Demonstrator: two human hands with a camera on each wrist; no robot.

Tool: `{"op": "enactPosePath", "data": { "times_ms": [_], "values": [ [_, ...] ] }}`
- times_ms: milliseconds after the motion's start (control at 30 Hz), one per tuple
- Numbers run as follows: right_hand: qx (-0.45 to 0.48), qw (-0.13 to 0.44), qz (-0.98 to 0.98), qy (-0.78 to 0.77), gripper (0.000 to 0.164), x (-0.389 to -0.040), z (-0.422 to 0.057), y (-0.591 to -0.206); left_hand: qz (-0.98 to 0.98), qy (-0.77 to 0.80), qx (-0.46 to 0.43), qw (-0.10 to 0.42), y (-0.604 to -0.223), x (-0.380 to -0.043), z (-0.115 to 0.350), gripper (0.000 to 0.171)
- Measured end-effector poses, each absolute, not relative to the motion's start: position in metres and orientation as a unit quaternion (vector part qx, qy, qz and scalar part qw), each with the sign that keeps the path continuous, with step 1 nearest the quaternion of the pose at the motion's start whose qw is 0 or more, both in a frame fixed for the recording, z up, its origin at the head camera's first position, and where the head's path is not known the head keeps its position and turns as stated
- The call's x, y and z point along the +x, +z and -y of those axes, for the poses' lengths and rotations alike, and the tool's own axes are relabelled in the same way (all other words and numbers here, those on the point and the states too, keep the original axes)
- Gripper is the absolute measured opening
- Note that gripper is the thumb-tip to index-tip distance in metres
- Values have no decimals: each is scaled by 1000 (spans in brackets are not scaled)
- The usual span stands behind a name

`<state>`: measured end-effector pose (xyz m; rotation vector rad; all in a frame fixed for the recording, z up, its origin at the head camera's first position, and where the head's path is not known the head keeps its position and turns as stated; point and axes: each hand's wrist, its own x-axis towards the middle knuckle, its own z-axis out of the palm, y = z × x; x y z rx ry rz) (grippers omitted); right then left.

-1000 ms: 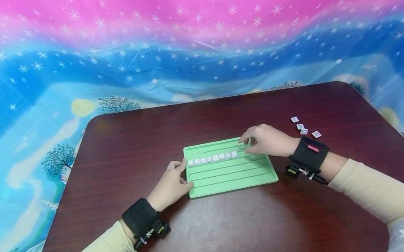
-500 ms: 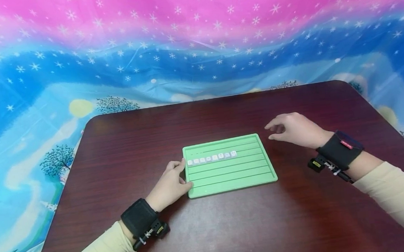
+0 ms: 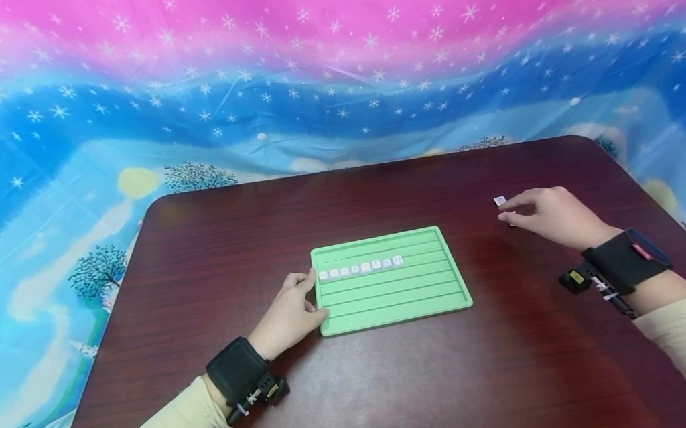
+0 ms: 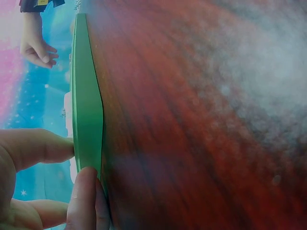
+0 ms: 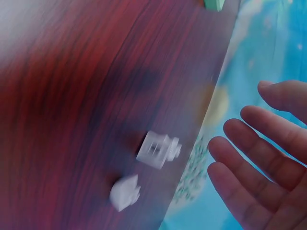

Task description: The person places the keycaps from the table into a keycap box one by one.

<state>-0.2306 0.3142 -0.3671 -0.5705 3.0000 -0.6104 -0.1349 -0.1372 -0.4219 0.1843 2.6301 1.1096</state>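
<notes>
My left hand (image 3: 288, 314) grips the left edge of a flat, ridged green tray (image 3: 394, 294); the left wrist view shows its fingers (image 4: 84, 196) against the tray's side. A row of small white keycap-like pieces (image 3: 355, 269) sits along one of the tray's upper channels. To the right of the tray, my right hand (image 3: 551, 216) hangs over loose white pieces (image 3: 500, 200), its fingers apart and loosely bent, holding nothing. It hides most of them in the head view. In the right wrist view, blurred white pieces (image 5: 154, 149) lie on the table below the fingertips.
The dark reddish-brown table (image 3: 229, 229) has a rounded far edge. Behind it hangs a pink and blue patterned cloth (image 3: 332, 80). Black straps with small cameras (image 3: 240, 370) sit on both wrists.
My right hand has moved away from the tray's upper right, out to the right, over the loose pieces. The left hand and the tray have stayed put.
</notes>
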Motion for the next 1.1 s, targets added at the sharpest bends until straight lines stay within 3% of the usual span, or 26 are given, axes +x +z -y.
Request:
{"op": "enactPosePath", "data": {
  "times_ms": [300,733,1100],
  "values": [
    [-146,-1,-971,-191,27,-232,-352,-379,-911,384,61,140,-422,-135,137,81],
    [-90,89,-977,-172,46,-239,-368,-394,-910,385,64,139,-421,-134,137,81],
    [-79,94,-978,-169,43,-245,-367,-400,-912,380,65,140,-420,-135,137,80]
  ]
}}
